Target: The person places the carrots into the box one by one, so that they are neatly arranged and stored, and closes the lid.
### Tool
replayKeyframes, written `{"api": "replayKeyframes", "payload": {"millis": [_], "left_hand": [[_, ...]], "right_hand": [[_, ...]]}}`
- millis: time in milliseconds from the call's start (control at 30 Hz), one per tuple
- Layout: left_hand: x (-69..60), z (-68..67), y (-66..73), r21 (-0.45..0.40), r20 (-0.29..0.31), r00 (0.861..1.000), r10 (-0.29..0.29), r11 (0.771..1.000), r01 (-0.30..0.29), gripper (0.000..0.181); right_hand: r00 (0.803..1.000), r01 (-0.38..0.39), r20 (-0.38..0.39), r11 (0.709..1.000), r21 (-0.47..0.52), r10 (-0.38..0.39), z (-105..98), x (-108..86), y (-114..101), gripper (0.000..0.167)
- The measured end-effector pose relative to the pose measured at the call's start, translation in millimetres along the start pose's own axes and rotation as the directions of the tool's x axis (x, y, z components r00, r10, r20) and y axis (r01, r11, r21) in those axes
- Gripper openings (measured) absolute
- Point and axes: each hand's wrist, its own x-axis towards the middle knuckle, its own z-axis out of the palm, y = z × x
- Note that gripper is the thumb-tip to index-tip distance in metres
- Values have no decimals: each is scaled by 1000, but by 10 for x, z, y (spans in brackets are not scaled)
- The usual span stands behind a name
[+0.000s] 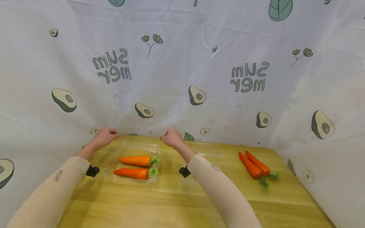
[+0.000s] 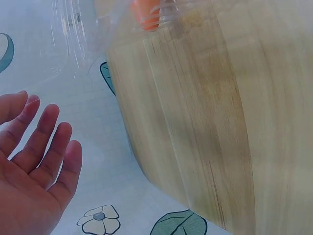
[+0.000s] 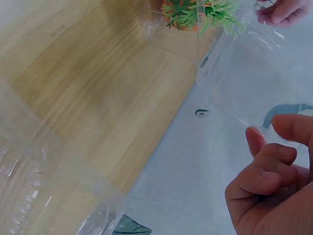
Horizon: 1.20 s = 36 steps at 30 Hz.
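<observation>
Clear lid (image 3: pixel 239 73) of carrot box (image 1: pixel 135 152), pinched by both hands (image 1: pixel 104 138); second box (image 3: pixel 32 196) partly behind right sleeve (image 1: pixel 219 186); loose carrots (image 1: pixel 249 165) far right.

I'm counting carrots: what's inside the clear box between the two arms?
The clear box holds two, lying side by side: the farther carrot and the nearer carrot, both with green tops. They cover the box floor directly beneath, so that cannot be seen.

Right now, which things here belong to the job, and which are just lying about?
Seemingly in the job: the left clear box, its clear lid, the two carrots inside.

Apparently just lying about, for the moment: the right clear box, the two loose carrots.
</observation>
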Motion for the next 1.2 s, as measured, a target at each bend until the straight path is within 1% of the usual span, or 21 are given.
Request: {"api": "replayKeyframes", "payload": {"millis": [300,567,933,1200], "left_hand": [[-51,31,-25,-15,-39,999,5,1000,-5,32],[-161,3,44,-19,-96,995,12,1000,-14,33],[-317,-1,95,-4,-110,994,23,1000,-23,32],[-435,-6,115,30,-126,990,66,998,-63,32]], "right_hand": [[1000,18,2,999,-45,-18,-28,-68,-15,60],[999,44,7,999,-28,-44,-47,-124,-5,60],[993,120,23,991,-50,-119,-50,-254,14,60],[989,138,60,990,-33,-136,-63,-336,20,58]]}}
